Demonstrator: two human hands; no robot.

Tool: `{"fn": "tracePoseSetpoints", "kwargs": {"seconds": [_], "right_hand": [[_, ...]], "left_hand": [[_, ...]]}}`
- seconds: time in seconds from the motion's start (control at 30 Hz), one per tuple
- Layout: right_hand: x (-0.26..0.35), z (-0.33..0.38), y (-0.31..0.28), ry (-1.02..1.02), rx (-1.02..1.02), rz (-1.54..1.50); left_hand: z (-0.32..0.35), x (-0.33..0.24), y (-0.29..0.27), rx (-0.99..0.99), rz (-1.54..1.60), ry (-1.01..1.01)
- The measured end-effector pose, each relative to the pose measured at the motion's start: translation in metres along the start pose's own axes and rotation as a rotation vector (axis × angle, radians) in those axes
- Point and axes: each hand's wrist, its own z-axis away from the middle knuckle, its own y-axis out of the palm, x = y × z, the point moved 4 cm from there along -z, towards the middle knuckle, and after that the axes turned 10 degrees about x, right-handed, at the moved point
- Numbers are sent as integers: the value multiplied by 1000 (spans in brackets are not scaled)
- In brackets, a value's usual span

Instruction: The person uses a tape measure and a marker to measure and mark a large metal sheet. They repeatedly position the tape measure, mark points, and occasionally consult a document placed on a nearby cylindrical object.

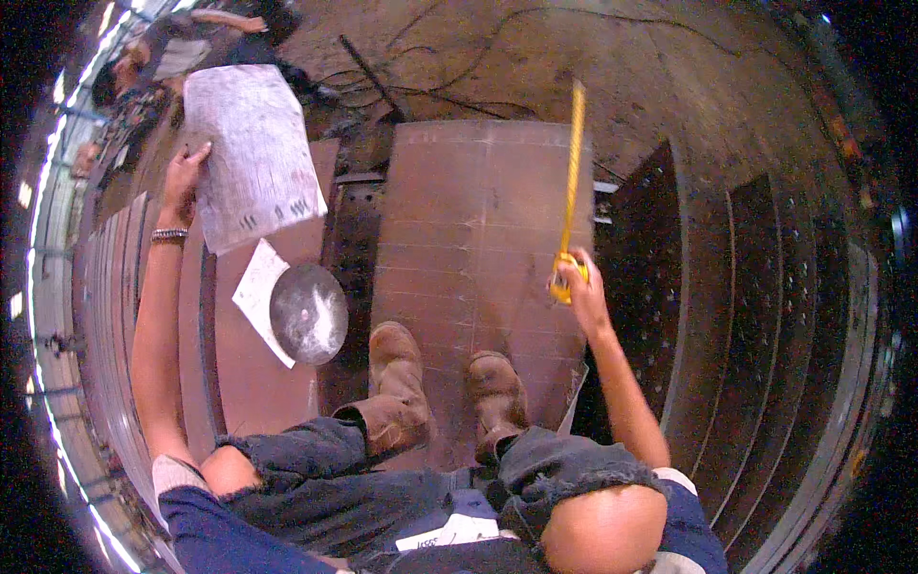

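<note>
Two brown boots (395, 368): you are resting them on a reddish-brown metal plate (449, 220), your knees bending at both sides.
Dark disc (308, 316): it is lying at your left, partly covering a white paper (256, 287).
Right hand (588, 297): your fingers are wrapping around the yellow tape measure (562, 288), near the plate's right edge.
Tape blade (575, 172): it is extending away from you; whether it is touching the plate, I cannot tell.
Left hand (186, 172): your thumb is pressing a smudged pale sheet (253, 153) at its left edge; the other fingers are hiding behind.
Dark cables (497, 31): they are lying across the floor beyond the plate.
</note>
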Motion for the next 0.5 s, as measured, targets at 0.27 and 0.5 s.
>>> {"fn": "tracePoseSetpoints", "kwargs": {"seconds": [0.27, 0.5], "right_hand": [[-34, 18, 36, 192, 98, -202], [0, 3, 65, 74, 84, -106]], "left_hand": [[130, -28, -38, 185, -830, 86], [133, 27, -76, 247, -717, -29]]}}
